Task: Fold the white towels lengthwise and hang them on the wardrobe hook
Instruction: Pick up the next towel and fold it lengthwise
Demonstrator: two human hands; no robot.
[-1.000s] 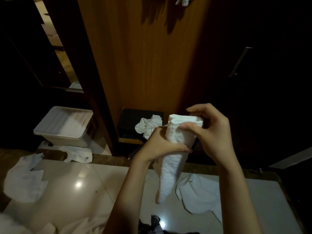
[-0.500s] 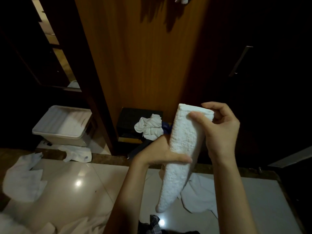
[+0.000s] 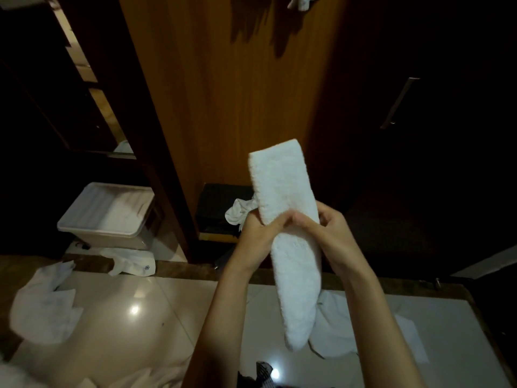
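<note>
both hands grip one folded white towel (image 3: 282, 197) at its middle, left hand (image 3: 256, 238) and right hand (image 3: 333, 236) curled round it, towel upright, mid-frame, in front of the wooden wardrobe panel (image 3: 237, 93). glossy tiled floor (image 3: 126, 317) below, loose white cloths (image 3: 44, 306) at left and under the towel. white lidded bin (image 3: 109, 214) far left. small dark emblem on a cloth (image 3: 147, 268) near the bin, unreadable. metal door handle (image 3: 400, 103) far right.
</note>
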